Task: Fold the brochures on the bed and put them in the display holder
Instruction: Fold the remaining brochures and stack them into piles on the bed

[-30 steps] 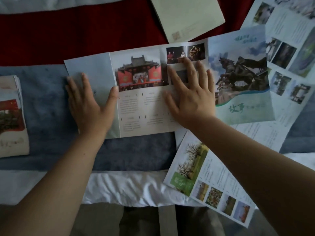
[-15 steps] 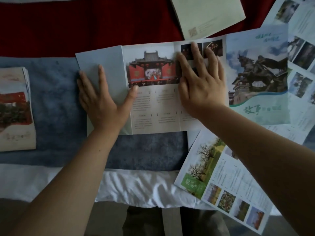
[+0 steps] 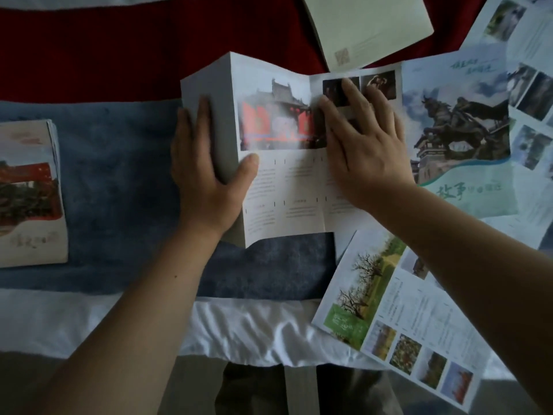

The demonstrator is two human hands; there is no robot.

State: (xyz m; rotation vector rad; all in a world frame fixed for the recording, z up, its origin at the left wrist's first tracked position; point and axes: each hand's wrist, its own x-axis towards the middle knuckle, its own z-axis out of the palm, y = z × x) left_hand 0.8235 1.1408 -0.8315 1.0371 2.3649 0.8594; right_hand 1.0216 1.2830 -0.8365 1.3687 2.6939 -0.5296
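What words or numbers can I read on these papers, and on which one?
"故事": large teal characters low on the horse statue brochure; the smaller ones after them are blurred.
Teal script at its top: blurred.
On the brochure being folded: print too small.
On the cream card: a QR code, small print unreadable.
On the folded stack and the tree brochure: titles blurred.

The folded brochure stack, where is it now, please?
Head view: the stack lies far left on the blue blanket, left of the left hand.
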